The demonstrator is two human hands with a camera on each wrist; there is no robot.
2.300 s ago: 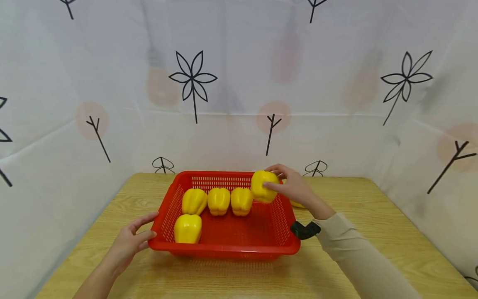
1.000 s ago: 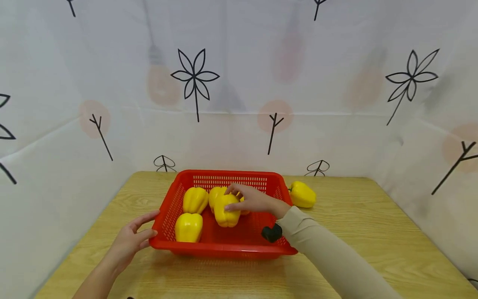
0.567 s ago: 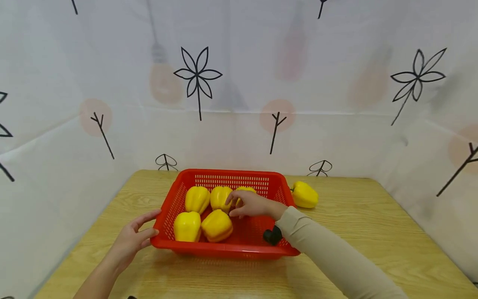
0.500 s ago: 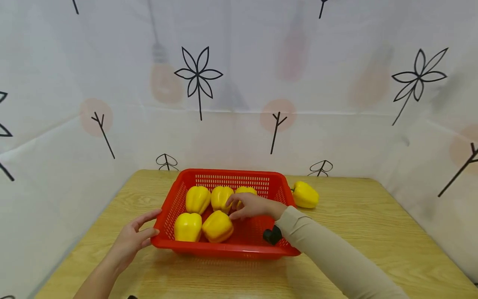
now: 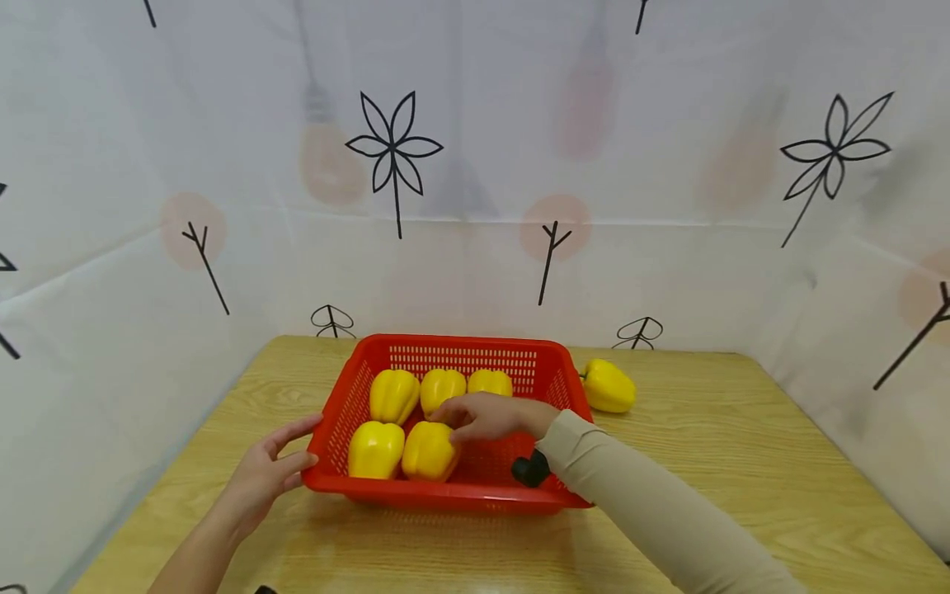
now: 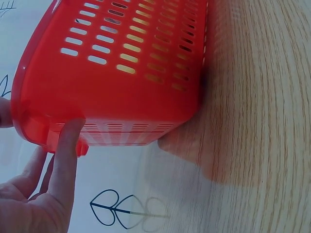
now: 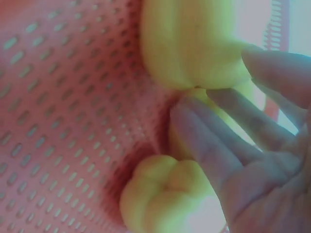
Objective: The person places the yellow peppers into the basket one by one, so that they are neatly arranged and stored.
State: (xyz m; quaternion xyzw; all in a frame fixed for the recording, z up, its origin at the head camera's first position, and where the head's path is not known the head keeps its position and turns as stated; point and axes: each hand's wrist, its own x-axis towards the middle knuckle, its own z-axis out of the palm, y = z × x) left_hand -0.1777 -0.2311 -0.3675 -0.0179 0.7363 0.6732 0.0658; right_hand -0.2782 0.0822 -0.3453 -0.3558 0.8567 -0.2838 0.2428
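A red plastic basket (image 5: 475, 493) with slotted walls stands on the table, several yellow bell peppers inside it. My left hand (image 5: 260, 474) holds the basket's left side near the front corner. In the left wrist view its fingers (image 6: 68, 155) press on the outer wall below the rim. Inside the basket, my right hand (image 5: 493, 415) is at the front-row bell pepper (image 5: 430, 452) right of another bell pepper (image 5: 375, 450). In the right wrist view its fingers (image 7: 214, 141) stretch out beside that pepper's end, thumb on its side. Three peppers, one a bell pepper (image 5: 393, 396) at left, form the back row.
One more yellow bell pepper (image 5: 609, 386) lies on the wooden table (image 5: 712, 445), outside the basket's right wall. A black wrist device (image 5: 530, 470) hangs below my right sleeve. A white printed curtain (image 5: 475, 272) stands behind the table.
My right hand brought a bell pepper leftward from the back right corner and let it down in the front row. Since then that pepper has turned more upright. The left hand stays at the basket.
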